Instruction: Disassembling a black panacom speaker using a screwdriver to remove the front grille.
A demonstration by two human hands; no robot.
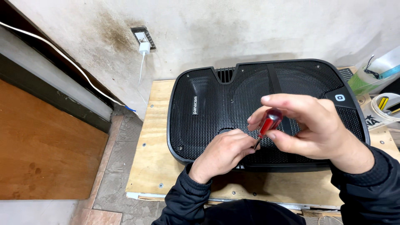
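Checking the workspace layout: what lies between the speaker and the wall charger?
Head view: a bare strip of the plywood board and wall, crossed only by the thin white cable, between speaker and charger.

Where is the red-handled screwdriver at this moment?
In the head view, the red-handled screwdriver is right of centre, held by the right hand above the black speaker's grille, its tip beside the left hand.

White charger plugged in; bucket holds tools.

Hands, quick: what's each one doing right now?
Left hand: curled, fingers resting on the black speaker grille by the screwdriver tip.
Right hand: closed on the red-handled screwdriver.
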